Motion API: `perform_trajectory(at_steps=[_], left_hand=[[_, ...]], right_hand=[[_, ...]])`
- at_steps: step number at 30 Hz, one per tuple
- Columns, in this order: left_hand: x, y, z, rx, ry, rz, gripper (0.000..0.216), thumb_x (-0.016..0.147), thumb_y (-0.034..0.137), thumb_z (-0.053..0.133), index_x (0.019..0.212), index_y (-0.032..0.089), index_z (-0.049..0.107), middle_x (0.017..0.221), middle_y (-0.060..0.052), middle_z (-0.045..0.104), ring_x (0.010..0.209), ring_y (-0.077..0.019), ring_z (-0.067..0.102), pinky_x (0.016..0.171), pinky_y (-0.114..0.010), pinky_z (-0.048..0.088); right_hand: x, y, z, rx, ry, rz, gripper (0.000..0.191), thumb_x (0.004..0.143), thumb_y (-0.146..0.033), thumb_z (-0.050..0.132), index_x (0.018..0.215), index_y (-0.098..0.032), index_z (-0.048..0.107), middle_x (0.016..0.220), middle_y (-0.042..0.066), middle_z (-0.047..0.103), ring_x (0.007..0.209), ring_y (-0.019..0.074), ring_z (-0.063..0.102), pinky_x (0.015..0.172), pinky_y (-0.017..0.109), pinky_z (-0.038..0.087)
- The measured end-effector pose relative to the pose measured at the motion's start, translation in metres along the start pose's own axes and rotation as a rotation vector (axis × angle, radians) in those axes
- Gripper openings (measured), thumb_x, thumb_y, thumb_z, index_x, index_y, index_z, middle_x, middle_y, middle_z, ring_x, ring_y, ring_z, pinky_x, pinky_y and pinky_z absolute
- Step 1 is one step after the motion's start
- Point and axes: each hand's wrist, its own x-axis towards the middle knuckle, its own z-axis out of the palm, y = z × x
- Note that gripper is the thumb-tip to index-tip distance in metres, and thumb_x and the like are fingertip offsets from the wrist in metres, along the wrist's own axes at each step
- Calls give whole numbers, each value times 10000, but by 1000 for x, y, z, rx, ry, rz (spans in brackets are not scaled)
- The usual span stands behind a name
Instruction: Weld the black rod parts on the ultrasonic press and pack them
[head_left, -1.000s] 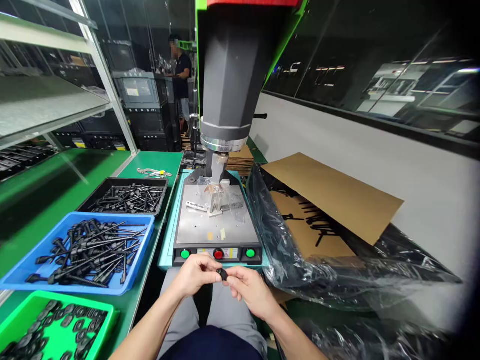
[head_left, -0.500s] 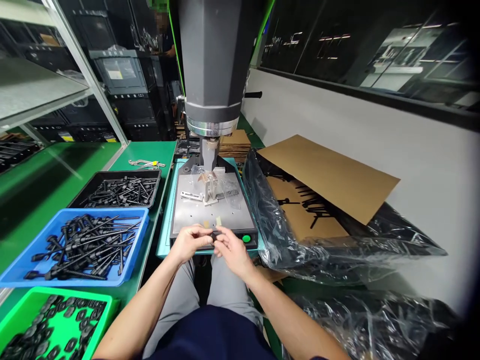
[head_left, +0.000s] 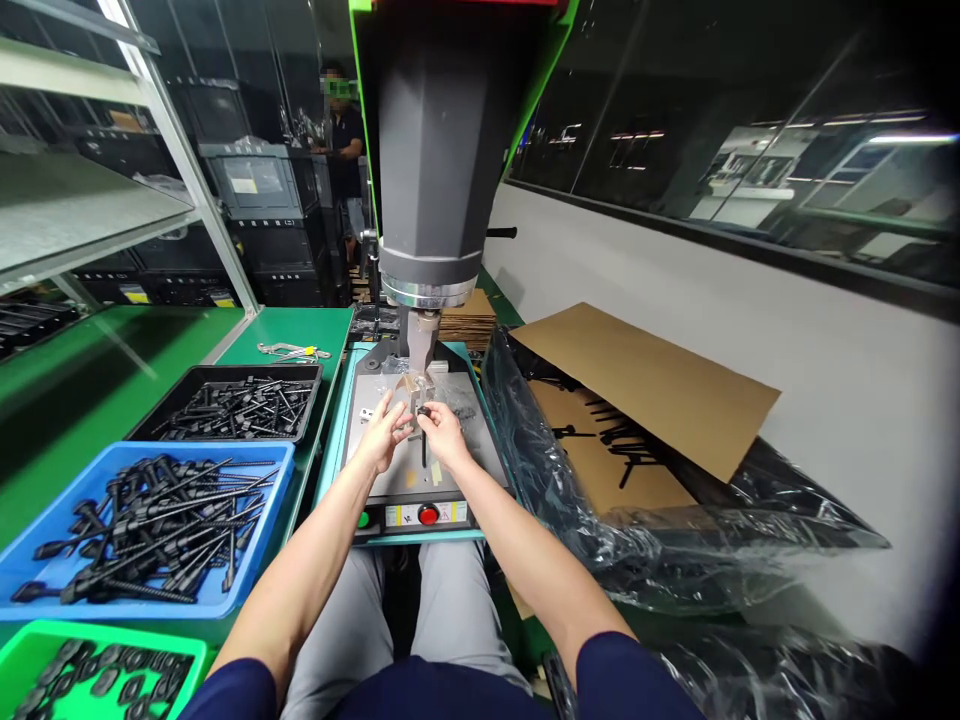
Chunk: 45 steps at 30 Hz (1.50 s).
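Note:
My right hand (head_left: 444, 432) pinches the head of a black rod-shaped part (head_left: 424, 447), whose thin shaft points down towards me. My left hand (head_left: 385, 432) is just left of it, fingers apart and holding nothing that I can see. Both hands are over the grey metal base plate (head_left: 390, 480) of a bench press machine, in front of a small metal fixture (head_left: 415, 388) partly hidden by fingers and clear film. Straight above the fixture stands the machine's metal tool tip (head_left: 422, 340), under the large grey press head (head_left: 431, 170).
Left on the green bench are a black tray (head_left: 225, 370) and a blue tray (head_left: 281, 470) of black rods, a green tray (head_left: 196, 650) of small black pieces, and pliers (head_left: 292, 351). Right is a plastic-lined box with a cardboard sheet (head_left: 652, 390). A person (head_left: 346, 150) stands behind.
Both hands have moved forward from the plate's front edge to the fixture, and the left hand has opened. The black part now shows in the right hand. The camera view has tilted up slightly.

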Motion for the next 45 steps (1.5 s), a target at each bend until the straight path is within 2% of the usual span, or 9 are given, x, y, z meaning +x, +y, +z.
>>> perform_trajectory(at_steps=[3, 7, 12, 20, 23, 28, 34, 41, 45], left_hand=[[7, 3, 1, 27, 13, 87, 578, 790, 387, 743, 1316, 229, 564, 1473, -121, 491, 1151, -216, 617, 823, -281, 534], [12, 14, 5, 83, -25, 186, 559, 778, 354, 752, 1295, 221, 589, 1481, -124, 488, 1284, -271, 539, 923, -343, 517], [21, 29, 13, 89, -55, 208, 521, 800, 309, 729, 1299, 238, 597, 1512, -113, 466, 1322, -281, 514, 1030, -422, 467], [34, 30, 12, 112, -76, 228, 556, 791, 309, 741, 1322, 244, 590, 1517, -105, 463, 1369, -293, 465, 1087, -468, 426], [38, 29, 9, 118, -74, 225, 553, 792, 299, 738, 1323, 246, 591, 1507, -101, 478, 1361, -292, 475, 1086, -469, 428], [39, 31, 6, 114, -62, 227, 561, 786, 303, 742, 1324, 240, 596, 1505, -100, 483, 1336, -287, 504, 1081, -453, 434], [39, 29, 6, 114, -64, 214, 576, 767, 309, 754, 1318, 236, 603, 1503, -100, 484, 1342, -294, 497, 1077, -449, 433], [39, 20, 5, 156, -96, 270, 584, 759, 330, 759, 1307, 201, 606, 1454, -107, 541, 1328, -281, 507, 1091, -439, 419], [28, 15, 4, 270, -111, 334, 553, 739, 292, 770, 1269, 196, 642, 1390, -116, 597, 1290, -285, 540, 1088, -430, 419]], right_hand=[[14, -4, -4, -201, 41, -117, 342, 810, -262, 593, 1142, -207, 654, 934, 55, 710, 835, 202, 660, 872, 388, 523], [28, -17, -14, -298, 87, -283, 337, 802, -285, 603, 1112, -205, 709, 1078, 91, 675, 823, 200, 640, 823, 360, 544], [49, -29, -15, -321, 74, -314, 326, 749, -262, 658, 1062, -225, 739, 1097, 68, 691, 964, 229, 623, 908, 378, 510], [75, -25, -2, -222, 61, -137, 306, 659, -249, 740, 959, -199, 710, 1057, 62, 692, 954, 229, 614, 933, 398, 474], [81, -24, -3, -108, -65, -65, 339, 618, -249, 769, 939, -191, 676, 1001, 48, 703, 923, 217, 627, 913, 387, 478], [86, -27, -16, -30, -290, -112, 288, 736, -397, 670, 938, -193, 693, 930, 22, 715, 915, 210, 631, 932, 371, 456], [85, -24, -15, 23, -210, 17, 315, 648, -407, 731, 863, -183, 674, 801, 13, 688, 821, 217, 636, 814, 343, 486], [78, -12, -9, 144, -71, 77, 440, 581, -366, 821, 937, -197, 625, 956, 30, 697, 898, 205, 637, 842, 332, 491], [83, -9, -19, 467, 42, 236, 421, 731, -538, 716, 984, -225, 595, 1089, 80, 698, 1035, 260, 649, 805, 374, 540]])
